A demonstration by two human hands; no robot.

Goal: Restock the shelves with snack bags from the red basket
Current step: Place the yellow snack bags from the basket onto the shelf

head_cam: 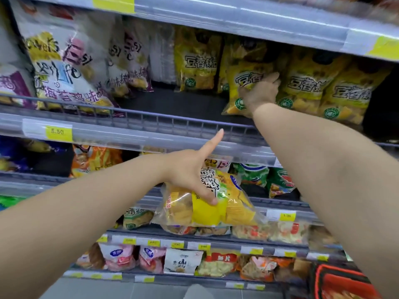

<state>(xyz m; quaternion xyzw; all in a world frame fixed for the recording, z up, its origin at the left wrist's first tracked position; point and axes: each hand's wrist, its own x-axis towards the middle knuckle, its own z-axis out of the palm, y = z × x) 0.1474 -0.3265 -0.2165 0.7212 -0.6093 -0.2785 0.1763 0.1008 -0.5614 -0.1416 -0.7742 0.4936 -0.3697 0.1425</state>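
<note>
My right hand point(260, 92) reaches up onto the upper shelf point(138, 120) and grips the right side of a yellow snack bag point(244, 83) standing in a row of like yellow bags point(306, 87). My left hand point(192, 169) holds a clear bag of yellow snacks point(207, 208) out in front of the lower shelves, thumb on its front and index finger pointing up. The red basket point(343, 283) sits low at the bottom right, with packets showing inside it.
White and purple bags point(64, 67) fill the upper shelf's left part, with a dark gap point(172, 102) between them and the yellow row. Lower shelves point(194, 240) hold orange, green, pink and white packets behind price strips. A shelf edge point(237, 20) runs overhead.
</note>
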